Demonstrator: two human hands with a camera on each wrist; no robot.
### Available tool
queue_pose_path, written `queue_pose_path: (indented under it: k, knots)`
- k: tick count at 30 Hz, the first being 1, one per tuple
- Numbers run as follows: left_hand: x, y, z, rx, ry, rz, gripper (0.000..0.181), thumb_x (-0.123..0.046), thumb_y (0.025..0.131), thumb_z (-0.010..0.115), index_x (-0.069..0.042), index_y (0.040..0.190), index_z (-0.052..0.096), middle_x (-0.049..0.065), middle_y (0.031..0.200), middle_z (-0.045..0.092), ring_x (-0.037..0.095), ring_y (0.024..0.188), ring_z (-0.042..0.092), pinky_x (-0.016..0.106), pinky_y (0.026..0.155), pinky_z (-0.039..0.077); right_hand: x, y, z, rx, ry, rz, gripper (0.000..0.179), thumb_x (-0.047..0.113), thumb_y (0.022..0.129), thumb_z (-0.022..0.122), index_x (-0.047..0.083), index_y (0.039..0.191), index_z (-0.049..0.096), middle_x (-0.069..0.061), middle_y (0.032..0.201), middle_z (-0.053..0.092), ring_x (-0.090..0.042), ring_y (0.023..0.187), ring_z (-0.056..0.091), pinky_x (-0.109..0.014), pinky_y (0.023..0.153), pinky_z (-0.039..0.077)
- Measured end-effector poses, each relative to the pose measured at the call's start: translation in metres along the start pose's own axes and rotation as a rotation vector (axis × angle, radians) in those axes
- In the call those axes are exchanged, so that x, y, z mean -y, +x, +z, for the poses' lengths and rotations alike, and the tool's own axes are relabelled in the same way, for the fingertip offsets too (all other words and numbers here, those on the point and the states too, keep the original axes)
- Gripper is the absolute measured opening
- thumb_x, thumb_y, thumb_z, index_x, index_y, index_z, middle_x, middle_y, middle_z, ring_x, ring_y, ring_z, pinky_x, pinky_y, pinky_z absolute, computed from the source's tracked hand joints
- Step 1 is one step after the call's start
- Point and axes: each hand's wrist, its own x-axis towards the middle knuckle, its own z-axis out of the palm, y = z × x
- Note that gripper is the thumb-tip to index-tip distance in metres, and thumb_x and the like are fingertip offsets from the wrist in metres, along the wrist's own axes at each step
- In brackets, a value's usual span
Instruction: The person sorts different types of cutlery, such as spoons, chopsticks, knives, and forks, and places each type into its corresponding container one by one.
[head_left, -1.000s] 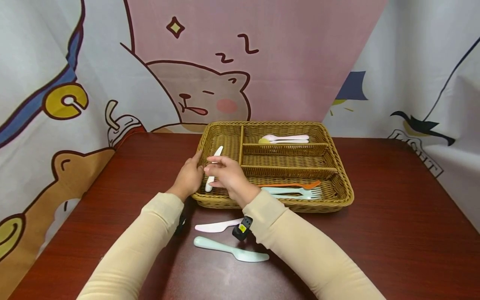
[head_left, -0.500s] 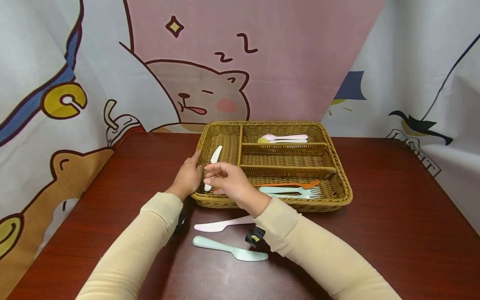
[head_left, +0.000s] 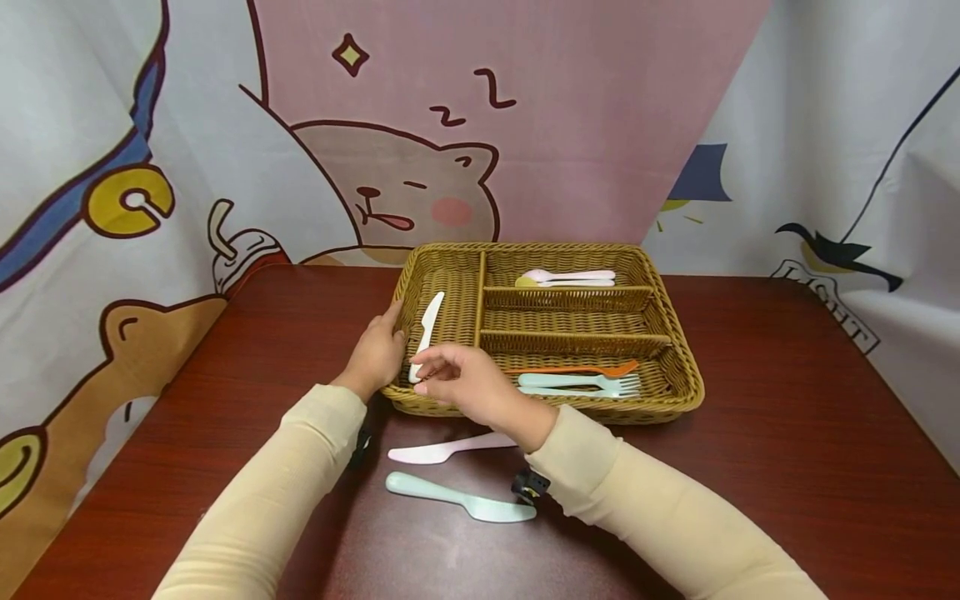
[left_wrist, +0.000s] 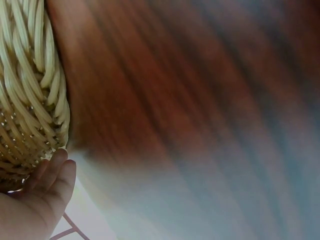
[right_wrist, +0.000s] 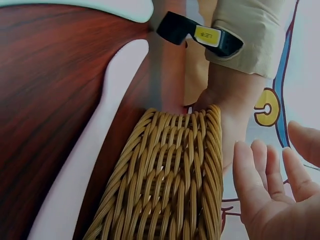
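A divided wicker basket (head_left: 693, 367) stands on the dark red table. My left hand (head_left: 375, 354) rests against its left side with fingers extended; the left wrist view shows those fingers (left_wrist: 55, 182) at the woven wall. In the long left compartment lies a white knife (head_left: 431, 321), blade pointing away. My right hand (head_left: 480, 387) hovers over the near-left part of the basket, fingers loosely bent and holding nothing, and overlaps the knife's handle end in the head view. In front of the basket lie a pink knife (head_left: 431, 452) and a mint green knife (head_left: 465, 498).
The front compartment holds mint green forks (head_left: 592, 383) and an orange utensil (head_left: 615, 370). Light pink and yellow-ended spoons (head_left: 570, 275) lie in the back compartment. Low wicker dividers (head_left: 570, 340) separate the sections. A printed cloth (head_left: 585, 125) hangs behind the table.
My right hand has drawn back toward me and slightly right, away from the white knife, which stays in the left compartment with more of it showing. My left hand has stayed put.
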Motion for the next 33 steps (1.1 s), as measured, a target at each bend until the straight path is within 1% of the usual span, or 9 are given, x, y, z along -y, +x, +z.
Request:
queue_pose_path:
  k: [3,7,10,15,18,21,26,29,33]
  knots:
    - [0.000,0.000,0.000,-0.005,0.006,0.004,0.056,-0.012,0.102,0.038,-0.008,0.155,0.020,0.027,0.142,0.039,0.039,0.132,0.040,0.050,0.110,0.032,-0.002,-0.004,-0.002,0.024,-0.053,-0.046,0.032,0.001,0.086,0.069,-0.005,0.117,0.063,-0.022,0.103,0.064,-0.010,0.080,0.057,-0.036,0.071,0.057]
    - [0.000,0.000,0.001,-0.010,0.011,0.005,0.056,-0.011,0.102,0.038,-0.008,0.155,0.021,0.027,0.142,0.040,0.039,0.132,0.040,0.049,0.111,0.032,-0.005,-0.010,-0.004,0.034,-0.158,-0.090,0.030,0.004,0.086,0.071,-0.003,0.114,0.066,-0.017,0.100,0.067,-0.008,0.080,0.058,-0.026,0.069,0.054]
    - [0.000,0.000,0.001,-0.007,0.010,0.000,0.056,-0.012,0.102,0.038,-0.008,0.155,0.020,0.027,0.142,0.039,0.039,0.132,0.040,0.049,0.111,0.032,-0.007,-0.014,-0.005,0.044,-0.228,-0.100,0.029,0.005,0.086,0.071,-0.001,0.114,0.067,-0.014,0.099,0.068,-0.009,0.083,0.060,-0.022,0.072,0.051]
    - [0.000,-0.001,0.001,0.000,0.012,-0.008,0.056,-0.012,0.103,0.037,-0.009,0.155,0.019,0.026,0.144,0.038,0.039,0.133,0.039,0.049,0.111,0.032,-0.013,-0.020,-0.007,0.076,-0.274,-0.118,0.028,0.004,0.086,0.071,-0.001,0.113,0.067,-0.016,0.102,0.069,-0.014,0.090,0.063,-0.023,0.080,0.051]
    - [0.000,-0.001,0.001,0.007,0.009,-0.016,0.056,-0.013,0.103,0.037,-0.010,0.156,0.018,0.026,0.144,0.037,0.038,0.133,0.039,0.049,0.110,0.032,-0.016,-0.025,-0.009,0.100,-0.288,-0.120,0.026,0.004,0.086,0.070,-0.001,0.112,0.067,-0.016,0.103,0.069,-0.017,0.093,0.064,-0.023,0.081,0.051]
    - [0.000,0.000,0.002,0.013,0.008,-0.020,0.056,-0.013,0.104,0.037,-0.011,0.156,0.017,0.025,0.144,0.037,0.038,0.133,0.039,0.049,0.110,0.032,-0.018,-0.030,-0.011,0.130,-0.324,-0.115,0.026,0.005,0.087,0.070,0.000,0.113,0.068,-0.014,0.105,0.069,-0.017,0.095,0.064,-0.023,0.082,0.051]
    - [0.001,0.001,0.002,0.010,0.006,-0.014,0.056,-0.013,0.103,0.036,-0.010,0.156,0.017,0.025,0.145,0.037,0.038,0.135,0.037,0.049,0.111,0.031,-0.021,-0.038,-0.013,0.171,-0.428,-0.151,0.026,0.007,0.087,0.071,0.004,0.113,0.070,-0.008,0.109,0.069,-0.015,0.094,0.065,-0.025,0.082,0.051]
    - [0.003,0.002,0.003,0.008,0.000,-0.007,0.056,-0.013,0.104,0.036,-0.011,0.156,0.017,0.025,0.146,0.036,0.037,0.136,0.036,0.049,0.111,0.031,-0.026,-0.042,-0.014,0.195,-0.488,-0.177,0.027,0.009,0.087,0.072,0.007,0.113,0.070,-0.005,0.110,0.069,-0.014,0.093,0.064,-0.026,0.080,0.051]
    - [0.003,0.001,0.003,0.010,-0.009,-0.008,0.056,-0.013,0.104,0.036,-0.011,0.156,0.016,0.025,0.146,0.035,0.037,0.136,0.036,0.049,0.111,0.030,-0.033,-0.047,-0.017,0.212,-0.569,-0.229,0.025,0.009,0.089,0.070,0.008,0.114,0.070,-0.003,0.112,0.067,-0.016,0.097,0.062,-0.028,0.083,0.051]
